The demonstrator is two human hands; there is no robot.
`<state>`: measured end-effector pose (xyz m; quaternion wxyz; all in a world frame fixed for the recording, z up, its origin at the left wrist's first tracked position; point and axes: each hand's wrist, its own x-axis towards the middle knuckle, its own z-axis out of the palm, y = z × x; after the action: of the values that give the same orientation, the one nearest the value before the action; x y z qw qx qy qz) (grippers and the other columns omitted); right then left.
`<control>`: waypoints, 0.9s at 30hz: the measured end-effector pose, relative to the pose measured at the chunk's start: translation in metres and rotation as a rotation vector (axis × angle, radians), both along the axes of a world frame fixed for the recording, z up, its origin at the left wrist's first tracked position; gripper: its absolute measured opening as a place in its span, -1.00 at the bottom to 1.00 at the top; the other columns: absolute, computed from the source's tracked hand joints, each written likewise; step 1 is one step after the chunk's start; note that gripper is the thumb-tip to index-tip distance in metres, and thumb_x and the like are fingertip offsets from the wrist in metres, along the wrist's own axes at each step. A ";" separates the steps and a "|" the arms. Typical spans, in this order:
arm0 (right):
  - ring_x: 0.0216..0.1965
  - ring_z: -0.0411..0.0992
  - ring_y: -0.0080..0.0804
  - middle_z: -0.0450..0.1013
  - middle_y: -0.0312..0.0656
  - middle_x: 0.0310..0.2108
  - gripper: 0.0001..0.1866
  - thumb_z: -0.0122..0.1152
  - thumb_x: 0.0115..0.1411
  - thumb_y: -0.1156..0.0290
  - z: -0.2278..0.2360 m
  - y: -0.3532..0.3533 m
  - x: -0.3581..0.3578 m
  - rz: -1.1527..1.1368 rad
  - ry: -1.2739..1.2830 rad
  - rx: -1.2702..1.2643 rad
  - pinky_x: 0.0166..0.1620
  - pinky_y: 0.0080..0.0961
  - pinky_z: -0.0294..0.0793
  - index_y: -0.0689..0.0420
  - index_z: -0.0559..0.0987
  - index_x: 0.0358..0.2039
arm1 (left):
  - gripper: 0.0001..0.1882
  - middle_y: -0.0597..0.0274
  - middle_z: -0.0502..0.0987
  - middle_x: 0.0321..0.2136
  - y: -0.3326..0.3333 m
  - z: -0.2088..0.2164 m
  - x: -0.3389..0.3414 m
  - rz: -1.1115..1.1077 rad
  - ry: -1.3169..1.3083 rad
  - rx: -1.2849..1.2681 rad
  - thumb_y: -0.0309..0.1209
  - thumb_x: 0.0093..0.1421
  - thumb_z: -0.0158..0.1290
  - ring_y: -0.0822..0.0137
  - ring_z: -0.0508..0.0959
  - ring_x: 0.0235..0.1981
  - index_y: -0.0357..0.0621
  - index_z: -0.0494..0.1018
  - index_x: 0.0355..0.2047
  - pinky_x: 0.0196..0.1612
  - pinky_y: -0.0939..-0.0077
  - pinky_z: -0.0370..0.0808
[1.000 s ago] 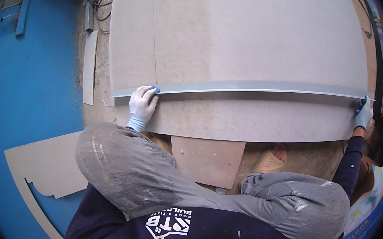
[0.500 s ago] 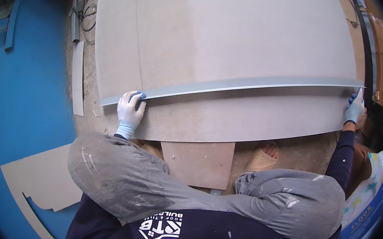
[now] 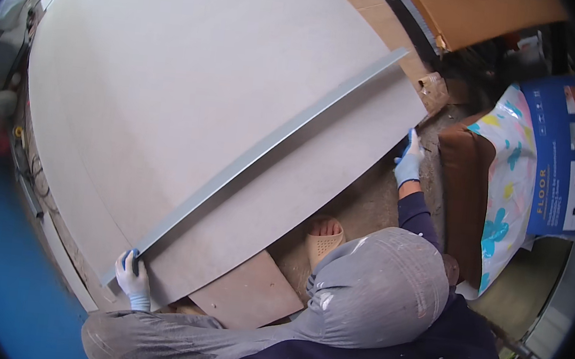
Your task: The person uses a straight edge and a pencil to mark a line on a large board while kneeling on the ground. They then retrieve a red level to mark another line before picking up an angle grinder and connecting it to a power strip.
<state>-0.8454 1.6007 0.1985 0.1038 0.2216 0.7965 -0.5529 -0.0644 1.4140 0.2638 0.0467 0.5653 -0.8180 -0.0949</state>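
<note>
A large pale grey sheet (image 3: 193, 78) lies flat in front of me. Across it runs a long grey angle strip (image 3: 263, 147), slanting from near left to far right. At the strip's near left end is my left hand (image 3: 131, 279), in a white and blue glove, with its fingers closed on the strip. My right hand (image 3: 410, 157), gloved the same way, is off the strip and low by the sheet's right near edge. Its thumb and index finger look apart, and I see nothing held in it. A thin pencil-like line crosses the sheet's left part.
A smaller brownish board (image 3: 248, 291) sits under the near edge, beside my sandalled foot (image 3: 324, 239). To the right stand a blue printed box (image 3: 556, 187), a patterned plastic bag (image 3: 510, 182) and brown cardboard (image 3: 486, 18). Blue flooring (image 3: 11, 241) covers the left side.
My right hand has left the strip's far end and come down beside the sheet's edge. My left hand stays on the strip. The view has turned to the right.
</note>
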 end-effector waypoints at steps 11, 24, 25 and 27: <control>-0.57 0.43 -0.56 0.52 -0.45 -0.45 -0.78 0.41 0.23 0.09 -0.008 0.020 -0.019 0.064 -0.074 -0.350 -0.61 -0.56 0.13 -0.16 0.58 -0.24 | -0.71 -0.01 0.58 -0.04 -0.006 -0.001 -0.019 -0.010 0.073 0.090 -0.54 0.20 0.21 -0.06 0.57 0.00 -0.17 0.60 -0.05 0.10 0.11 0.51; -0.60 0.31 -0.65 0.32 -0.50 -0.54 -0.79 0.40 0.23 0.12 0.009 0.010 -0.017 0.007 -0.029 -0.388 -0.60 -0.55 0.13 -0.10 0.58 -0.28 | -0.54 -0.07 0.56 -0.03 -0.047 0.054 -0.051 -0.077 -0.073 0.278 -0.38 0.07 0.33 -0.12 0.56 0.02 -0.16 0.60 0.02 0.11 0.09 0.51; -0.60 0.31 -0.65 0.32 -0.50 -0.54 -0.79 0.40 0.23 0.12 0.009 0.010 -0.017 0.003 -0.031 -0.391 -0.60 -0.55 0.13 -0.10 0.58 -0.28 | -0.50 -0.08 0.56 -0.03 -0.059 0.067 -0.063 -0.162 -0.078 0.296 -0.34 0.06 0.33 -0.12 0.56 0.02 -0.16 0.59 0.04 0.10 0.09 0.52; -0.59 0.33 -0.66 0.35 -0.50 -0.52 -0.80 0.39 0.23 0.12 0.007 0.006 -0.015 -0.001 -0.046 -0.459 -0.61 -0.57 0.14 -0.11 0.58 -0.27 | -0.47 -0.09 0.56 -0.04 -0.084 0.097 -0.088 -0.236 -0.093 0.313 -0.30 0.05 0.34 -0.13 0.56 0.02 -0.16 0.59 0.06 0.10 0.10 0.52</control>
<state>-0.8600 1.6066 0.2055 0.1695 0.2053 0.6472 -0.7143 -0.1527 1.3300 0.3609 -0.0910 0.4698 -0.8552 -0.1992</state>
